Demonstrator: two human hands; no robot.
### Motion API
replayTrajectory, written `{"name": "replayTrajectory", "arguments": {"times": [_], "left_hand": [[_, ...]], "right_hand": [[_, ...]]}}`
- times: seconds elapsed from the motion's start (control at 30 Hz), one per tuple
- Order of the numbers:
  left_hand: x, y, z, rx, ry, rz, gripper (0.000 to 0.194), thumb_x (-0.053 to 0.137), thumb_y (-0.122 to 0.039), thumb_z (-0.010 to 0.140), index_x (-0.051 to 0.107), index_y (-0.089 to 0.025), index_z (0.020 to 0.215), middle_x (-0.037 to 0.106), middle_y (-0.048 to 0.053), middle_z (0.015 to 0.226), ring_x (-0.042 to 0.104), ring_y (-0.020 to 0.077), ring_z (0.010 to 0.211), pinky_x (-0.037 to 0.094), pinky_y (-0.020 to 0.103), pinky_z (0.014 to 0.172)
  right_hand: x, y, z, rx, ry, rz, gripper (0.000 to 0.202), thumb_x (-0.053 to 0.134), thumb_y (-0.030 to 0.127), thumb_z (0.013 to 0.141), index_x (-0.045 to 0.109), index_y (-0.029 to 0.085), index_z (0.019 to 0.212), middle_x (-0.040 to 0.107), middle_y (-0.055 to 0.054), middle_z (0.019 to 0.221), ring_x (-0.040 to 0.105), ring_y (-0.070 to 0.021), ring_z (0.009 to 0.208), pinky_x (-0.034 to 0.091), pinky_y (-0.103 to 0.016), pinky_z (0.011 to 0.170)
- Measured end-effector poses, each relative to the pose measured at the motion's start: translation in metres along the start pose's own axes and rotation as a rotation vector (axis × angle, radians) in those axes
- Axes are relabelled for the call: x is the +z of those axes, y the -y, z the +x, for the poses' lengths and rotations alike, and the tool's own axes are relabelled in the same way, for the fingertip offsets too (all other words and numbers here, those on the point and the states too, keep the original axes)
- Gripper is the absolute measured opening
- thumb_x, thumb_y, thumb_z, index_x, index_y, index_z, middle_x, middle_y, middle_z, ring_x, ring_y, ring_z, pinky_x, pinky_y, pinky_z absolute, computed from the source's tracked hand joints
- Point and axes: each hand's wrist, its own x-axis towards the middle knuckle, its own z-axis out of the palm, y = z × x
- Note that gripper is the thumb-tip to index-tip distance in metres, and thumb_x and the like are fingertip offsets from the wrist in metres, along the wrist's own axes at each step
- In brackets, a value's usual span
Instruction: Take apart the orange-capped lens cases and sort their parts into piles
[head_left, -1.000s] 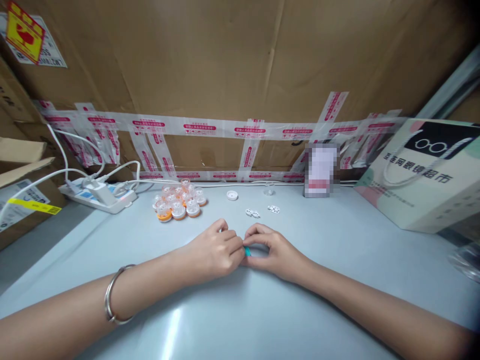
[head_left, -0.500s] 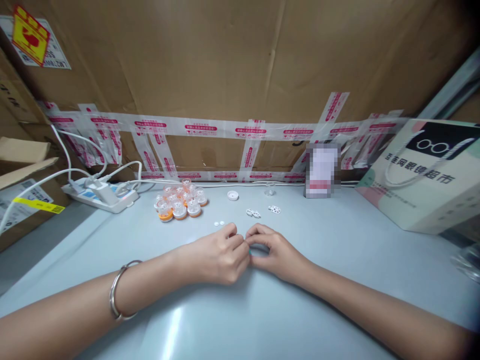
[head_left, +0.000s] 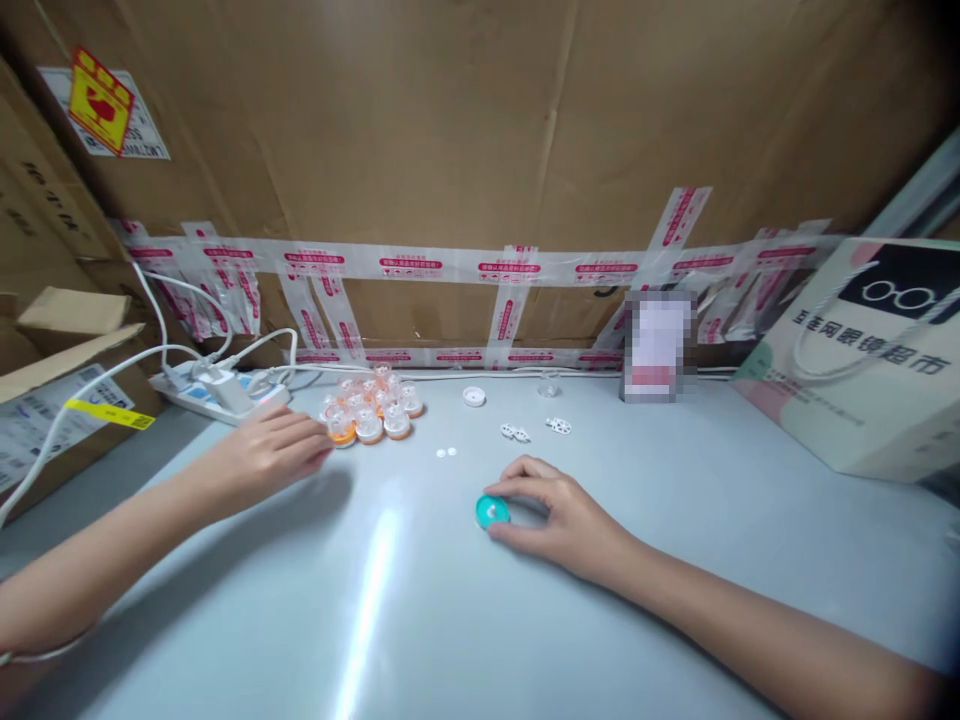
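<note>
Between the thumb and fingers of my right hand (head_left: 566, 510) is a small teal round part (head_left: 492, 512), shaped like a shallow cap with a pale centre. It is at table level, its face turned up. My left hand (head_left: 274, 450) is at the left edge of a cluster of small clear and orange round pieces (head_left: 369, 424). Its fingers are stretched out and I see nothing held in them; the palm side is hidden. Two tiny white discs (head_left: 446, 453) lie between the hands. Beyond my right hand are flat white perforated pieces (head_left: 515, 433) and another one (head_left: 558, 426).
At the back of the table (head_left: 420, 620) are a white round ring-like part (head_left: 474, 397), a clear small piece (head_left: 550, 385) and a blurred-out upright phone-like object (head_left: 657, 345). A power strip (head_left: 217, 390) with cables stands left, a paper bag (head_left: 862, 370) right, a large carton (head_left: 420, 130) behind.
My left hand has left my right hand and moved left to the cluster, its fingers straightening. The teal part, mostly hidden before, now shows in my right hand. The view has shifted slightly.
</note>
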Motion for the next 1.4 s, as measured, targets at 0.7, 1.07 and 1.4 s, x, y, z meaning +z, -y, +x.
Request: {"name": "replayTrajectory", "arguments": {"times": [0.7,1.07,1.4], "left_hand": [[-0.008,0.026,-0.052,-0.131,0.087,0.107,0.016,0.048,-0.010,0.083,0.059,-0.016,0.093,0.066,0.002,0.091,0.058,0.0126,0.087,0.043,0.024,0.080],[-0.014,-0.053,0.026,0.110,-0.038,0.005,0.018,0.039,-0.005,0.084,0.054,-0.015,0.084,0.061,0.004,0.079,0.053,0.0143,0.073,0.038,0.029,0.069],[0.019,-0.099,0.052,-0.020,-0.036,-0.315,0.025,0.030,-0.003,0.083,0.052,-0.014,0.087,0.058,0.007,0.079,0.050,0.0156,0.071,0.037,0.029,0.062]], "right_hand": [[-0.016,0.008,0.000,-0.118,-0.086,0.053,0.028,0.064,0.029,0.071,0.062,0.022,0.098,0.062,-0.004,0.094,0.057,-0.0156,0.087,0.045,-0.030,0.080],[-0.060,-0.023,0.068,0.110,-0.212,-0.173,0.031,0.062,0.033,0.069,0.066,0.019,0.096,0.067,-0.004,0.090,0.059,-0.0167,0.078,0.045,-0.027,0.068],[-0.042,-0.013,0.072,0.044,-0.160,-0.107,0.030,0.059,0.026,0.070,0.063,0.018,0.098,0.066,-0.004,0.091,0.058,-0.0150,0.079,0.045,-0.025,0.065]]}}
